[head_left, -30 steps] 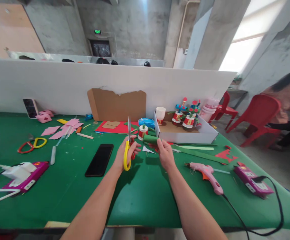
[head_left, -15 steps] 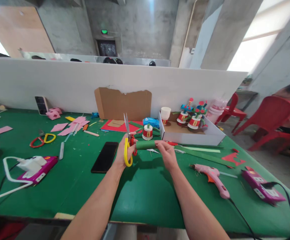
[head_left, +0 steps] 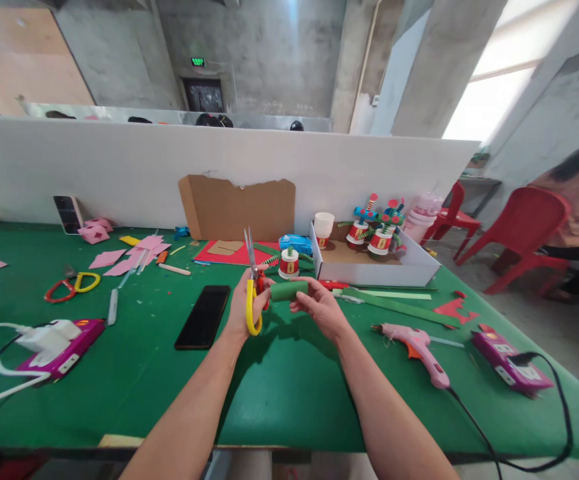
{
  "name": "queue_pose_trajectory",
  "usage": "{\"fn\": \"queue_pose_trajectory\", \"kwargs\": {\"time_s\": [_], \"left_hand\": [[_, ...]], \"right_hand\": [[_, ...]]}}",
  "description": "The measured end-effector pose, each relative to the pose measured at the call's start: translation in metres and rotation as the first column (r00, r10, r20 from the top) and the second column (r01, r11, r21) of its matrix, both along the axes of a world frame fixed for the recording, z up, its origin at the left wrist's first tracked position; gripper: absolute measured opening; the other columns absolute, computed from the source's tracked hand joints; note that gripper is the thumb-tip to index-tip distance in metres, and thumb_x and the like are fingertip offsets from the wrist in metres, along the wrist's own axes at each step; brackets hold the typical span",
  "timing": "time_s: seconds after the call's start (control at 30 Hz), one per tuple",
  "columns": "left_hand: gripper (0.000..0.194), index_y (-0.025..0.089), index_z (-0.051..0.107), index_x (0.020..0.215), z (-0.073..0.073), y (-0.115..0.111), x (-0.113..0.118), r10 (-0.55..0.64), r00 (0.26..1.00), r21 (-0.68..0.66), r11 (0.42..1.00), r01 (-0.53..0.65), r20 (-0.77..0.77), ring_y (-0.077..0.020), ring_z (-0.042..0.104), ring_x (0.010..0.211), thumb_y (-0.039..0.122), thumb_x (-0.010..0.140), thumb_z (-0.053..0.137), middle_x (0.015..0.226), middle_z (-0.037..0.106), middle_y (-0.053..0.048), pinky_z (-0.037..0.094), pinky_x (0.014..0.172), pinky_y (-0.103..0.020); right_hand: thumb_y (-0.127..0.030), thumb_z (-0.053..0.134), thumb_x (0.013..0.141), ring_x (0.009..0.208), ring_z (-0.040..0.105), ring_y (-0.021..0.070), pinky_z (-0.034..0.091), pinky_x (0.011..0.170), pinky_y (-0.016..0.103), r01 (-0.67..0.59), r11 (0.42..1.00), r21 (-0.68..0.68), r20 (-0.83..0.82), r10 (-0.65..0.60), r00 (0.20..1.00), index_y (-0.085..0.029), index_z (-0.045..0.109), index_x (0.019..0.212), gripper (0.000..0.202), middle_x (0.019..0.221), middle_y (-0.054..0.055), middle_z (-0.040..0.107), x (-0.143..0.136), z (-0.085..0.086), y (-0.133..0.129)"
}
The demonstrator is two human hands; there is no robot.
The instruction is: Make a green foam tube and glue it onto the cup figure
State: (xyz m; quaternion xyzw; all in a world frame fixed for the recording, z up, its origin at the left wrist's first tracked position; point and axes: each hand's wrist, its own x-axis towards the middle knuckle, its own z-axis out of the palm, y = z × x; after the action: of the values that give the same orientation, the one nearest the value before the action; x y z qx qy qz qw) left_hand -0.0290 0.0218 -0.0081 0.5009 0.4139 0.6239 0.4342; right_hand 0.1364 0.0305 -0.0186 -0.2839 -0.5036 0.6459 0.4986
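A pair of scissors (head_left: 254,283) with one yellow and one red handle is in my left hand (head_left: 242,303), blades pointing up. The same hand's fingers meet the left end of a green paper roll (head_left: 288,291). My right hand (head_left: 319,307) grips the roll's right end, thumb below and fingers behind it. The roll lies level above the table. Just behind it stands a red and white paper cup (head_left: 289,264) with green coiled paper strips on it. A black phone (head_left: 202,317) lies left of my left hand.
A white box (head_left: 376,274) holds decorated cups and a cup stack. Right of my hands lie a pink glue gun (head_left: 419,347), green strips (head_left: 399,307) and a purple power strip (head_left: 509,360). Leftward are pink paper pieces (head_left: 136,257), other scissors (head_left: 72,285) and another power strip (head_left: 64,347).
My right hand has turned and opened its grip a little, with fingers now further along the roll's right end. The left hand keeps the scissors upright. The whole view has shifted slightly.
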Motion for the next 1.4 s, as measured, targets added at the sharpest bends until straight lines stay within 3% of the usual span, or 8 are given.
{"fn": "queue_pose_trajectory", "kwargs": {"time_s": [0.23, 0.4, 0.63, 0.9, 1.07, 1.23, 1.33, 1.4], "left_hand": [[0.048, 0.019, 0.050, 0.105, -0.006, 0.002, -0.002, -0.029, 1.000, -0.033, 0.999, 0.029, 0.006, -0.0065, 0.050, 0.048, 0.030, 0.063, 0.070, 0.069, 0.052, 0.006, 0.042, 0.045, -0.018], [0.044, 0.020, 0.052, 0.104, -0.011, 0.006, -0.003, 0.032, 0.999, 0.034, 0.999, -0.030, -0.036, -0.0047, 0.050, 0.052, 0.022, 0.063, 0.068, 0.073, 0.056, 0.005, 0.041, 0.050, -0.016], [0.036, 0.019, 0.058, 0.097, -0.004, 0.002, 0.006, -0.007, 1.000, 0.042, 0.999, 0.008, -0.025, -0.0085, 0.056, 0.063, 0.021, 0.062, 0.067, 0.068, 0.055, 0.004, 0.047, 0.061, -0.019], [0.045, 0.019, 0.049, 0.108, -0.007, 0.001, 0.000, 0.107, 0.977, -0.061, 0.991, -0.120, -0.184, -0.0086, 0.053, 0.044, 0.041, 0.071, 0.063, 0.066, 0.054, 0.004, 0.043, 0.041, -0.019], [0.053, 0.020, 0.043, 0.108, 0.004, -0.008, 0.003, -0.005, 0.986, -0.269, 0.962, -0.040, -0.166, -0.0054, 0.047, 0.039, 0.036, 0.065, 0.068, 0.062, 0.053, 0.007, 0.038, 0.037, -0.016], [0.057, 0.022, 0.039, 0.115, 0.008, -0.038, -0.005, -0.204, 0.976, -0.291, 0.941, 0.173, -0.079, -0.0077, 0.056, 0.055, 0.033, 0.065, 0.065, 0.077, 0.056, 0.003, 0.047, 0.050, -0.020], [0.053, 0.023, 0.034, 0.119, 0.000, -0.053, -0.013, -0.215, 0.942, -0.368, 0.923, 0.110, -0.257, -0.0111, 0.056, 0.049, 0.041, 0.074, 0.056, 0.073, 0.055, 0.003, 0.047, 0.048, -0.025], [0.043, 0.022, 0.036, 0.119, -0.005, -0.059, -0.017, -0.198, 0.814, -0.404, 0.914, -0.049, -0.545, -0.0137, 0.056, 0.046, 0.038, 0.081, 0.049, 0.067, 0.056, 0.002, 0.045, 0.047, -0.026]], "right_hand": [[-0.027, 0.076, 0.066, 0.076, 0.066, 0.0127, 0.055, 0.075, 0.027, -0.023, 1.000, 0.016, 0.009, 0.023, 1.000, -0.026, 0.061, 0.106, 0.042, 0.098, 0.000, 0.066, 0.000, 0.002, 0.000], [-0.043, 0.071, 0.070, 0.071, 0.068, 0.0142, 0.056, 0.069, 0.028, -0.073, 0.991, -0.114, -0.051, 0.067, 0.996, -0.023, 0.058, 0.106, 0.042, 0.086, 0.001, 0.067, -0.001, 0.001, -0.002], [-0.034, 0.077, 0.065, 0.055, 0.064, 0.0111, 0.056, 0.056, 0.023, 0.008, 0.979, -0.206, -0.064, -0.021, 0.998, -0.018, 0.059, 0.089, 0.034, 0.067, -0.002, 0.066, -0.007, -0.003, 0.001], [-0.029, 0.079, 0.060, 0.053, 0.065, 0.0102, 0.056, 0.052, 0.018, 0.206, 0.940, -0.271, -0.262, -0.278, 0.924, -0.020, 0.055, 0.077, 0.031, 0.063, -0.004, 0.067, 0.011, -0.001, 0.016], [-0.028, 0.080, 0.060, 0.052, 0.065, 0.0110, 0.056, 0.051, 0.020, 0.226, 0.933, -0.280, -0.251, -0.299, 0.921, -0.019, 0.056, 0.079, 0.032, 0.063, -0.003, 0.068, 0.013, -0.004, 0.020], [-0.030, 0.079, 0.061, 0.052, 0.064, 0.0109, 0.056, 0.050, 0.019, 0.326, 0.906, -0.270, -0.315, -0.403, 0.859, -0.020, 0.053, 0.076, 0.031, 0.061, -0.004, 0.066, 0.021, -0.008, 0.028], [-0.033, 0.078, 0.062, 0.052, 0.064, 0.0107, 0.056, 0.052, 0.020, 0.351, 0.904, -0.244, -0.349, -0.419, 0.838, -0.021, 0.052, 0.076, 0.032, 0.062, -0.005, 0.066, 0.026, -0.009, 0.029], [-0.034, 0.078, 0.062, 0.052, 0.064, 0.0107, 0.056, 0.051, 0.020, 0.349, 0.908, -0.231, -0.348, -0.412, 0.842, -0.021, 0.052, 0.076, 0.032, 0.061, -0.005, 0.065, 0.027, -0.009, 0.029]]}}
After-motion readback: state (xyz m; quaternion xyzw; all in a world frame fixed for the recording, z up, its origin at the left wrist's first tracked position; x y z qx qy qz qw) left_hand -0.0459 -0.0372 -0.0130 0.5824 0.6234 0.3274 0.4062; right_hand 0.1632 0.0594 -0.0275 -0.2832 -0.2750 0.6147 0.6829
